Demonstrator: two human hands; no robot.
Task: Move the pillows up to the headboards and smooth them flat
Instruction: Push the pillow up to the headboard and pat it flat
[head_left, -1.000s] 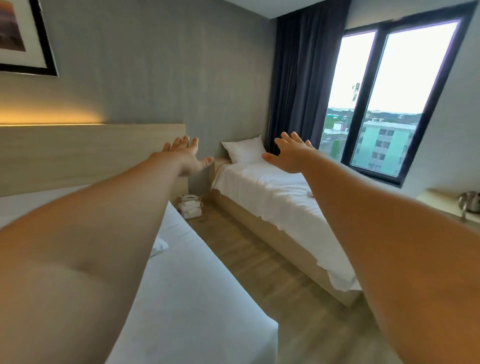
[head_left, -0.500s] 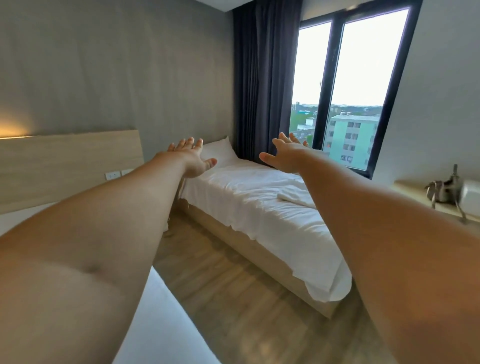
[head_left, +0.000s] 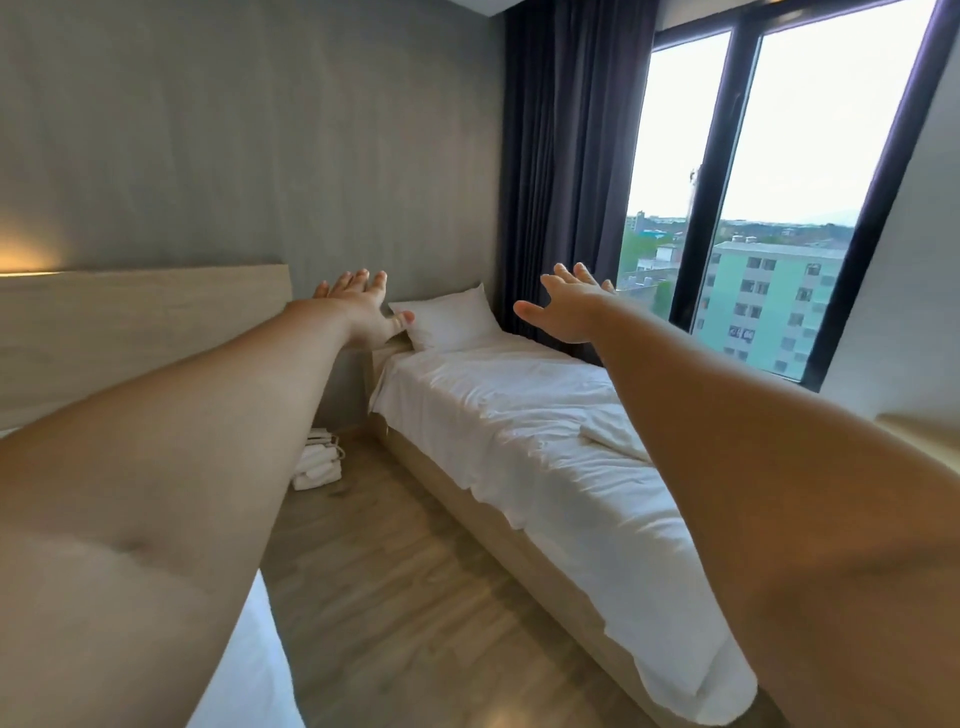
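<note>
A white pillow (head_left: 452, 322) leans at the head of the far single bed (head_left: 524, 431), against the grey wall and next to the dark curtain. The bed's white sheet is wrinkled. My left hand (head_left: 363, 306) and my right hand (head_left: 569, 306) are stretched out in the air in front of me, fingers spread, holding nothing. They frame the pillow from either side but are well short of it. A wooden headboard (head_left: 145, 322) of the near bed runs along the left wall. A corner of the near bed's white sheet (head_left: 249, 670) shows at the bottom left.
A wooden floor aisle (head_left: 395, 587) runs between the two beds. A stack of folded white towels (head_left: 317, 460) lies on the floor by the wall. A dark curtain (head_left: 561, 171) and a large window (head_left: 779, 208) stand behind the far bed.
My view has swung right and then settled toward the far bed, and its pillow now sits between my hands. Both hands stay open and outstretched. The towels are back in sight.
</note>
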